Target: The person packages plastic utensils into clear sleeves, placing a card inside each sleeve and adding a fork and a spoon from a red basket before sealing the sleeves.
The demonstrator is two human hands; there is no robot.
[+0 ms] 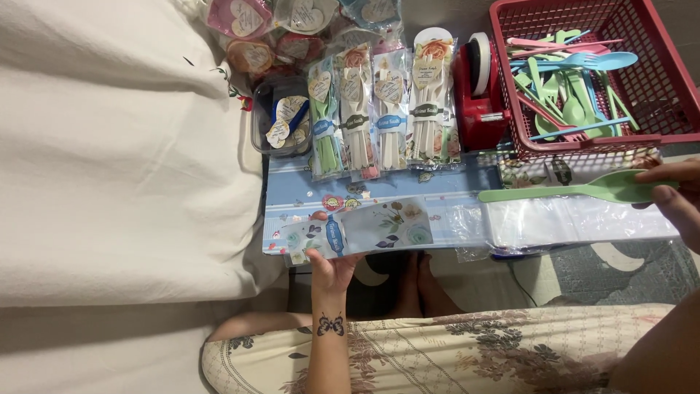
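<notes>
Holding a flat floral packet (364, 230) at its near edge, the left hand (332, 270) pinches it with thumb on top and fingers underneath, at the near-left corner of the small blue table (452, 182). The right hand (674, 193) sits at the right edge of the view, fingers closed around the bowl end of a green spoon (576, 192), whose handle points left across the table. Just near the spoon lies a stack of clear plastic bags (583, 219), reaching to the table's near edge. Along the far side stand four filled cutlery packets (383, 106) in a row, touching one another. Right of them is a red tape dispenser (477, 91), and beside that a red basket (656, 80) of pastel forks and spoons. A small clear box (281, 117) sits at the far left, against white bedding (117, 146). Open table surface remains only in the narrow strip between the packet row and the floral packet.
</notes>
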